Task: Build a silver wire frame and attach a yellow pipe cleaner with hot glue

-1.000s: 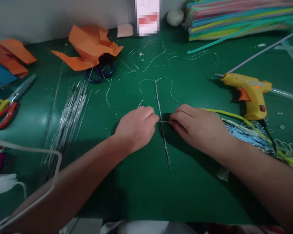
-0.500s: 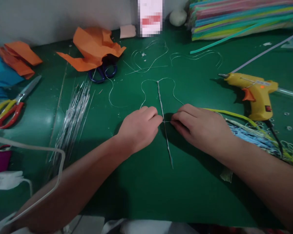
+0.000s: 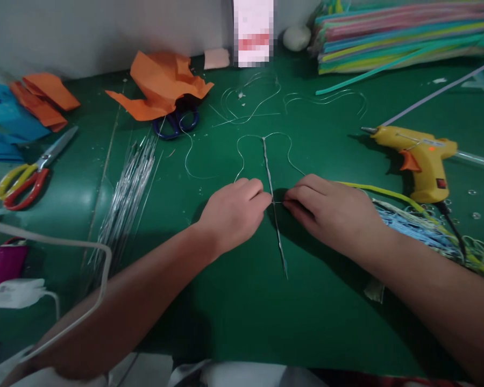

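A thin wire shape lies on the green tabletop (image 3: 242,322): a twisted wire stem (image 3: 268,167) with a curved wire loop going out from its top on each side. My left hand (image 3: 236,212) is closed, its fingertips pinching wire right beside the stem. A short straight length of wire crosses from the stem to my right hand (image 3: 326,207), whose thumb and fingers pinch it. The stem's lower end points toward me below both hands. Where the side wires pass under my fingers, they are hidden.
Loose straight wires (image 3: 131,183) and red-yellow scissors (image 3: 28,177) lie left. Orange paper (image 3: 161,83) partly covers blue-handled scissors (image 3: 167,129). A yellow glue gun (image 3: 423,156) sits right, near blue strands (image 3: 419,231). Colourful strips (image 3: 387,37) are bundled at the back. A white cable (image 3: 107,263) crosses my left arm.
The whole view has shifted slightly, so things on the left sit a little further right. Both hands keep nearly the same pinch beside the stem.
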The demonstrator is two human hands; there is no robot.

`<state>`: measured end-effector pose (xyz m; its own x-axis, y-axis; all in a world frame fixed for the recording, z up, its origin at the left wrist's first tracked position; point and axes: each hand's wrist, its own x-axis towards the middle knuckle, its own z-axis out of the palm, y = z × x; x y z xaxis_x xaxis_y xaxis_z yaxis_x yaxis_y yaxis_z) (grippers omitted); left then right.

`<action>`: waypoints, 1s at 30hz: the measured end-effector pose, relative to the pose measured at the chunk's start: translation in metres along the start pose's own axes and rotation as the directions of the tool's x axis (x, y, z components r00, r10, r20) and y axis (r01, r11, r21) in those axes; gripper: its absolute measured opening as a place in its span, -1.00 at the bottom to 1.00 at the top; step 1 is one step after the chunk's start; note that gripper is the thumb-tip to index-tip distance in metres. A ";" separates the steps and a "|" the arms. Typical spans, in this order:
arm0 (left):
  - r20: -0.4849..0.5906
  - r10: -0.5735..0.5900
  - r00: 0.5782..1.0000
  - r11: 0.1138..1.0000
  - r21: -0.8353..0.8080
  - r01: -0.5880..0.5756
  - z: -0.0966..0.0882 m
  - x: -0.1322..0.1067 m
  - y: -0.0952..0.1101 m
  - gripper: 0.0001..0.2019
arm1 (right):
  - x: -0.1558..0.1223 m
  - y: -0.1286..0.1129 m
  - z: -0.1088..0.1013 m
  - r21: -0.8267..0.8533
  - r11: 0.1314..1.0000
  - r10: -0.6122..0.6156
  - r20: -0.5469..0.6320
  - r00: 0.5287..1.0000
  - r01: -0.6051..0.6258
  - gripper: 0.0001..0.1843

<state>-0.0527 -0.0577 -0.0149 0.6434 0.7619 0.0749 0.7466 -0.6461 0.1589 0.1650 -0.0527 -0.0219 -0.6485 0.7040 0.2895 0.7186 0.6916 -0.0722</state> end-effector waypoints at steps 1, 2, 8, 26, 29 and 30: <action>0.009 -0.004 1.000 1.000 -0.003 0.004 0.000 0.000 0.000 -0.73 | 0.000 0.000 0.000 0.002 1.000 0.001 0.001 1.000 -0.001 -0.72; 0.016 -0.006 1.000 1.000 -0.007 0.007 -0.001 0.000 0.000 -0.73 | -0.001 0.000 0.000 0.005 1.000 0.001 0.000 1.000 -0.001 -0.72; 0.025 -0.008 1.000 1.000 -0.027 0.008 0.000 0.000 0.001 -0.73 | 0.000 0.000 0.001 0.009 1.000 -0.002 -0.018 1.000 0.002 -0.71; -0.002 0.015 1.000 0.999 -0.028 -0.016 0.001 -0.001 -0.001 -0.74 | 0.001 -0.001 0.000 0.026 1.000 0.008 -0.023 1.000 -0.008 -0.72; 0.000 0.012 1.000 0.999 -0.032 -0.012 0.001 -0.001 -0.001 -0.75 | 0.000 -0.001 0.000 0.033 0.999 0.010 -0.017 1.000 -0.010 -0.71; -0.001 0.009 1.000 0.999 -0.034 -0.009 0.001 -0.001 -0.001 -0.75 | 0.000 -0.001 -0.001 0.037 0.999 0.010 -0.015 1.000 -0.010 -0.71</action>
<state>-0.0540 -0.0577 -0.0164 0.6503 0.7557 0.0770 0.7342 -0.6513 0.1916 0.1644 -0.0531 -0.0210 -0.6372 0.7087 0.3027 0.7153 0.6901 -0.1100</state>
